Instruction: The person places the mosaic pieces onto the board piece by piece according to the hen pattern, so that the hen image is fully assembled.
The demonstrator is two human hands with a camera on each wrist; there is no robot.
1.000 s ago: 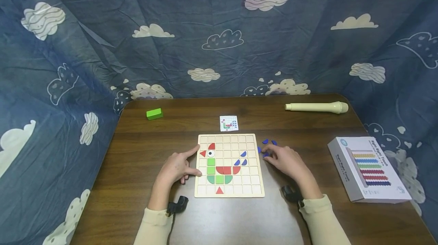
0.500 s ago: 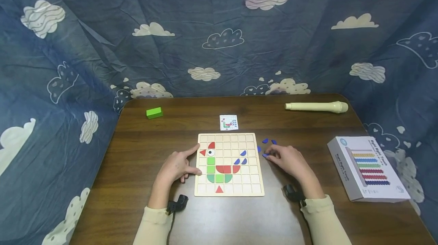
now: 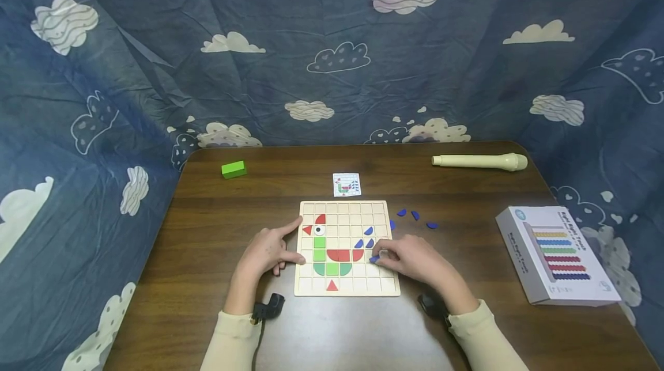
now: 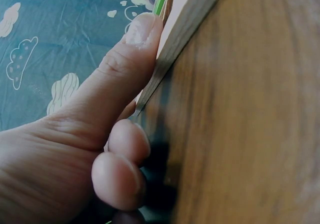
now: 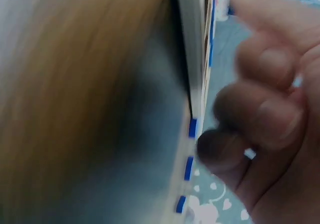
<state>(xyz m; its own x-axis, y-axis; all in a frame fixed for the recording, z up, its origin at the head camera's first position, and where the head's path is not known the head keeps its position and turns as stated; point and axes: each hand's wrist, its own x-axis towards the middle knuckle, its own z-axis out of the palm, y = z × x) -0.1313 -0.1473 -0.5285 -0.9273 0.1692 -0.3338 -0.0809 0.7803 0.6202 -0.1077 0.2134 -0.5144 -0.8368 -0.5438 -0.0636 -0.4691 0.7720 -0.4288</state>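
A pale wooden grid board [image 3: 376, 286] lies on the table with red, green and blue flat pieces set in a bird shape. My left hand [image 3: 264, 253] touches the board's left edge with spread thumb and index finger; its other fingers are bent under, as the left wrist view shows. Over the board's right side, my right hand [image 3: 415, 257] pinches a small blue curved piece [image 3: 374, 258]. That piece is just below two blue pieces [image 3: 359, 243] on the grid. Several loose blue pieces [image 3: 415, 215] lie right of the board, and some show blue edges [image 5: 188, 168] in the right wrist view.
A small card [image 3: 346, 185] printed with a similar bird lies behind the board. Farther off are a green block [image 3: 234, 169] at left and a cream microphone-shaped object [image 3: 479, 162] at right. A white box [image 3: 565, 256] stands near the table's right edge.
My right hand has picked up a blue piece from right of the board and carried it left over the grid. Another loose blue piece is now uncovered. The left hand stays put.
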